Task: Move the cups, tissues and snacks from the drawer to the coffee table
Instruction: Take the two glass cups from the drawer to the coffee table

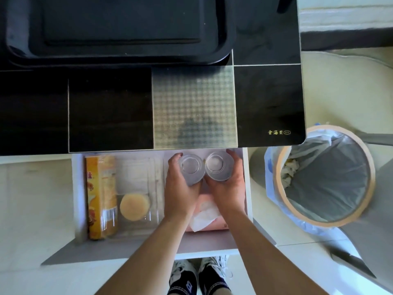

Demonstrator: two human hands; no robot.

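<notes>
Our forearms are reaching up from six o'clock into the open drawer (78, 188). Our left hand (180, 188) is curling its fingers (173, 160) around the left glass cup (190, 170), and our right hand (228, 188) is gripping the right glass cup (219, 168); the two cups are touching, at twelve o'clock in the drawer. The pink tissue pack (207, 216) is lying beneath our wrists. At nine o'clock, the clear snack tray (138, 188) and the yellow snack tube (102, 196) are lying side by side. The black desk (268, 99) is overhanging the drawer, and the lined bin (325, 177) is standing at three o'clock.
</notes>
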